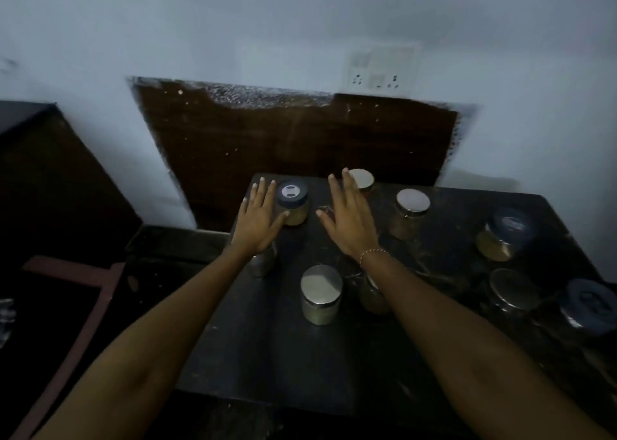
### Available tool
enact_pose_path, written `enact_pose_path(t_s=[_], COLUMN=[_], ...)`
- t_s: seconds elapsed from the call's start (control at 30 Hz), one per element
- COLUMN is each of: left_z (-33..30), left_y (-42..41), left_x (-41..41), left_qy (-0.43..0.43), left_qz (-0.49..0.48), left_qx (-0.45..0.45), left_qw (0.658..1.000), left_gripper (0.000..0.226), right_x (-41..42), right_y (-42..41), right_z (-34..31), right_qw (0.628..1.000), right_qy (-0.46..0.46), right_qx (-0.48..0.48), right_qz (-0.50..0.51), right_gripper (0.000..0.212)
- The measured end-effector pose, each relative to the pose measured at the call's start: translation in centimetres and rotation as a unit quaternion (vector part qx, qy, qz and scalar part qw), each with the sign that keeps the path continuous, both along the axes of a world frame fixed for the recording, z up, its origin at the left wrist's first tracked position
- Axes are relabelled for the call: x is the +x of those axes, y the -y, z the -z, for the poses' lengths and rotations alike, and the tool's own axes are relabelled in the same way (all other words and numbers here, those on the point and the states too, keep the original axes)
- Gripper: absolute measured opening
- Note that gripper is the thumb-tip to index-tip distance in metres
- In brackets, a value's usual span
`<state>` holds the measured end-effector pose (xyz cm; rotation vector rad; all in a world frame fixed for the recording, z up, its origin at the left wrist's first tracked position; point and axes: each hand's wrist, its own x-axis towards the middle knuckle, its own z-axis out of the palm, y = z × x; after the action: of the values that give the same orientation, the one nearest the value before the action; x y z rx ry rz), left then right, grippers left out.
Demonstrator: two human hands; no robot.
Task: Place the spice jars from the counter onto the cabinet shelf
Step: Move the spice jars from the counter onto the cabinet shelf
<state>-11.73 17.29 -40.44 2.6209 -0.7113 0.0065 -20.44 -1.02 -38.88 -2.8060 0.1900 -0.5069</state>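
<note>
Several spice jars stand on a dark stone counter (267, 339). A blue-lidded jar (292, 201) with yellowish powder sits at the far left, between my hands. My left hand (258, 217) is flat and open, its thumb touching that jar's left side. To the jar's right, my right hand (347, 217) hovers open with fingers spread and holds nothing. A steel-lidded jar (321, 294) stands nearer to me between my forearms. Another steel jar (263, 259) is partly hidden under my left wrist. Behind my right fingers is a white-lidded jar (362, 180).
More jars stand to the right: a steel-lidded one (411, 212), a blue-lidded one (504, 234), a dark-lidded one (512, 289) and a blue one (589, 306) at the edge. A dark cabinet (43, 179) stands at the left. A wall socket (379, 69) is above.
</note>
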Motion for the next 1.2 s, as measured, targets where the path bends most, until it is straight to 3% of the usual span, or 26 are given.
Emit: enact_pose_path(t_s=[0.2,0.27,0.37,0.5,0.6,0.67,0.8,0.9,1.13,1.2], left_z=[5.2,6.0,6.6,6.6,5.4,3.7,-1.3,-5.2,-14.7,-17.3], left_y=[-6.1,-6.7,-7.0,-6.7,-6.8,-6.9,-6.5,-5.5,-2.7,-2.0], left_x=[0.8,1.5,2.3,3.1,4.5,5.8,8.3,9.6,11.4,11.6], left_qy=[-0.108,-0.193,-0.283,-0.35,-0.359,-0.374,-0.409,-0.43,-0.445,-0.436], left_qz=[-0.047,-0.049,-0.03,-0.03,-0.041,-0.037,0.003,0.063,0.195,0.242], left_qx=[0.0,-0.071,-0.179,-0.219,-0.225,-0.267,-0.349,-0.378,-0.432,-0.441], left_qw=[0.993,0.977,0.942,0.911,0.905,0.887,0.843,0.817,0.76,0.746], left_gripper=[0.081,0.086,0.077,0.072,0.044,0.039,0.04,0.043,0.064,0.062], right_x=[3.5,4.7,6.1,7.0,7.7,8.6,10.3,11.3,11.7,11.7], right_y=[-7.7,-9.2,-10.6,-11.6,-11.4,-10.7,-8.1,-6.5,-4.4,-4.0], right_z=[3.6,4.5,5.8,6.7,6.2,4.7,-1.3,-6.2,-16.2,-18.4], right_qw=[0.971,0.955,0.934,0.943,0.947,0.939,0.889,0.865,0.733,0.722], right_qy=[-0.203,-0.257,-0.299,-0.247,-0.201,-0.177,-0.182,-0.136,-0.057,-0.034], right_qx=[0.069,0.091,0.159,0.216,0.248,0.293,0.41,0.471,0.643,0.648], right_qz=[-0.107,-0.119,-0.108,-0.061,-0.047,-0.046,-0.09,-0.104,-0.214,-0.241], right_gripper=[0.089,0.094,0.101,0.097,0.089,0.085,0.077,0.067,0.06,0.052])
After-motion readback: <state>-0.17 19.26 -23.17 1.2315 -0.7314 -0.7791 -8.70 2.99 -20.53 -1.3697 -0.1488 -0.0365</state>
